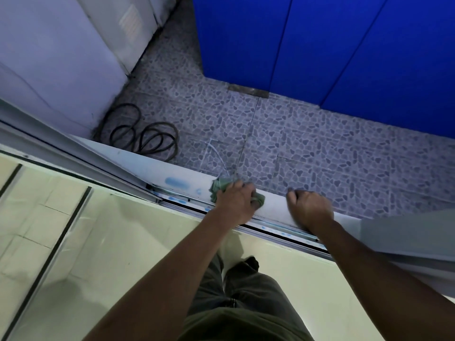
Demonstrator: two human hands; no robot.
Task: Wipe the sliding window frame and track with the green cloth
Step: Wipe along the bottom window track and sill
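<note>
The window's metal track (pixel 278 230) runs diagonally from the left down to the right, with a pale sill ledge (pixel 157 169) along its far side. The green cloth (pixel 216 187) lies bunched on that ledge, and my left hand (pixel 234 200) presses down on it with fingers closed over it. To its right, my right hand (pixel 309 207) rests on the ledge's outer edge with fingers curled over it, holding no cloth. The sliding glass panel (pixel 81 166) stands at the left end of the track.
Beyond the sill is a pebble-patterned tile floor (pixel 320 148) far below, with coiled black cables (pixel 145 139), white appliances (pixel 49 65) at the left and blue panels (pixel 320 45) at the back. A second grey frame piece (pixel 406 237) rises at the right.
</note>
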